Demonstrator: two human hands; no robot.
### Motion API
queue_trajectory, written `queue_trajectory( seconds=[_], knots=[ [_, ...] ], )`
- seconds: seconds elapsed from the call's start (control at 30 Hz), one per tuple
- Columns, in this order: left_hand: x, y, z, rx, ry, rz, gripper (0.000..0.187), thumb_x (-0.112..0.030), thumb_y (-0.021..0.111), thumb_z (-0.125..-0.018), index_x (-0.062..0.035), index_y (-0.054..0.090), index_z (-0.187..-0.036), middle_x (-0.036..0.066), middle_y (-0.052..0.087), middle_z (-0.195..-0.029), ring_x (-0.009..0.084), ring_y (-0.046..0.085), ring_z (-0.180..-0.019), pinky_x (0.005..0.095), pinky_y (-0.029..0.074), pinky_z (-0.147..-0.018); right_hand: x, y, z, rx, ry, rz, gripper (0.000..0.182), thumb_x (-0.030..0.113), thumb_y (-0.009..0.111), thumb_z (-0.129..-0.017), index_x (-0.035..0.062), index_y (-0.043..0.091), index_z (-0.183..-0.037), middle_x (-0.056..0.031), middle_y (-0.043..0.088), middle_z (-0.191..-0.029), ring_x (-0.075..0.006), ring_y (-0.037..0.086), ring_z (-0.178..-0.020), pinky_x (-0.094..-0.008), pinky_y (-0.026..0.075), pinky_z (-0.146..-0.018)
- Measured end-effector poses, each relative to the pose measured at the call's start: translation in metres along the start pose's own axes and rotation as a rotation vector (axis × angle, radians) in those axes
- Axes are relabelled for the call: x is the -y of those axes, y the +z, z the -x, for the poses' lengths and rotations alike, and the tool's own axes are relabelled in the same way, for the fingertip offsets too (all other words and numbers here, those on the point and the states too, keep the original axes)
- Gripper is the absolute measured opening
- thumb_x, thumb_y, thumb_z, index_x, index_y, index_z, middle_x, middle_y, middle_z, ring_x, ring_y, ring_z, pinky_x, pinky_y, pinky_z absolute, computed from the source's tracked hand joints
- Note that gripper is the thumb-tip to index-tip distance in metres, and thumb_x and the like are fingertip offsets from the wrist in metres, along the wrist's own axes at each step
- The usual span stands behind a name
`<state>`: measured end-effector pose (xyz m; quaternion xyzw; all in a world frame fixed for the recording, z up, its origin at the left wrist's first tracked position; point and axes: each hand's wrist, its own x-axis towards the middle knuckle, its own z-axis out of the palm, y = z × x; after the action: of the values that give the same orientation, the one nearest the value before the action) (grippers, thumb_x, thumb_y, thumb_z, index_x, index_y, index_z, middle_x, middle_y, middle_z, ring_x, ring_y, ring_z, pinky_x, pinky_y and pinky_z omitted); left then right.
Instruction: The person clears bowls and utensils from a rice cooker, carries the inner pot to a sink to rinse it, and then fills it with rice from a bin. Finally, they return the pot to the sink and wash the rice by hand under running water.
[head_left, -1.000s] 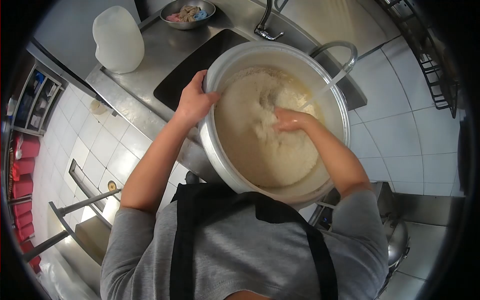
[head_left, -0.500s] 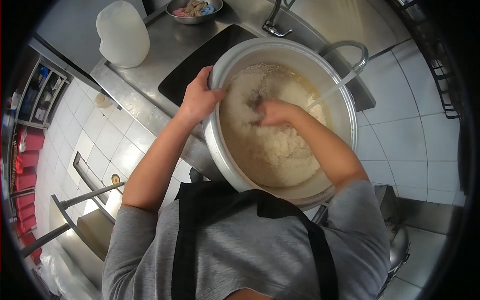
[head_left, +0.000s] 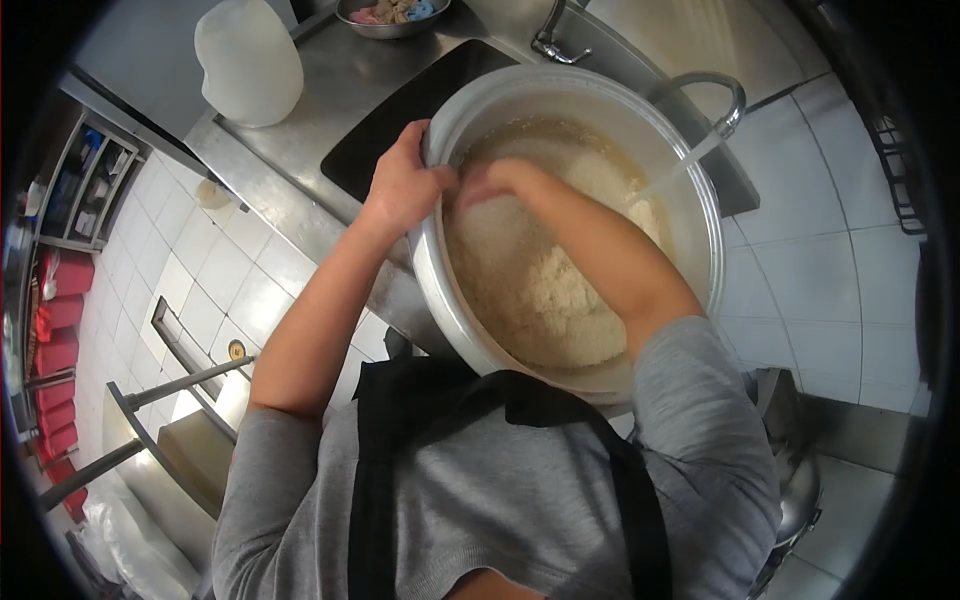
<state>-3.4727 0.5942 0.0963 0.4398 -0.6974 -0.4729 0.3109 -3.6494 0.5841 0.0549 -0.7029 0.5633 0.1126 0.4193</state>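
Note:
A large metal pot (head_left: 712,240) holds cloudy water and pale rice (head_left: 570,305), heaped toward the near right side. My left hand (head_left: 405,188) is clamped on the pot's left rim, thumb over the edge. Inside the pot, close to that left wall, my right hand (head_left: 488,185) is at the water's surface among the rice. Motion blur smears its fingers, so whether they are closed does not show. From a curved spout (head_left: 737,105) at the upper right, a stream of water (head_left: 680,170) runs into the pot.
Beside the pot lies a black mat (head_left: 375,150) on the steel counter (head_left: 310,165). A whitish plastic jug (head_left: 248,65) and a metal bowl (head_left: 390,28) with cloths stand farther back. A second tap (head_left: 560,50) is behind the pot. Metal bars (head_left: 185,385) stick out at lower left.
My right hand has swept left through the water, from the pot's middle to near its left wall. My left hand keeps its hold on the rim.

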Motion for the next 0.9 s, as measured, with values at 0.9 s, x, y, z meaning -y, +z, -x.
queue_trajectory(
  seconds=[0.9],
  knots=[
    [-0.006,0.0,0.004,0.023,-0.029,0.103,0.065,-0.013,0.063,-0.065,0.0025,0.044,-0.125,0.018,0.06,-0.104,0.0255,0.059,-0.094,0.031,0.044,-0.086,-0.178,0.009,0.14,-0.57,0.479,0.148,0.038,0.039,0.056,-0.084,0.0104,0.063,-0.109,-0.0151,0.063,-0.105,-0.0277,0.058,-0.1,-0.0356,0.044,-0.088]
  ],
)
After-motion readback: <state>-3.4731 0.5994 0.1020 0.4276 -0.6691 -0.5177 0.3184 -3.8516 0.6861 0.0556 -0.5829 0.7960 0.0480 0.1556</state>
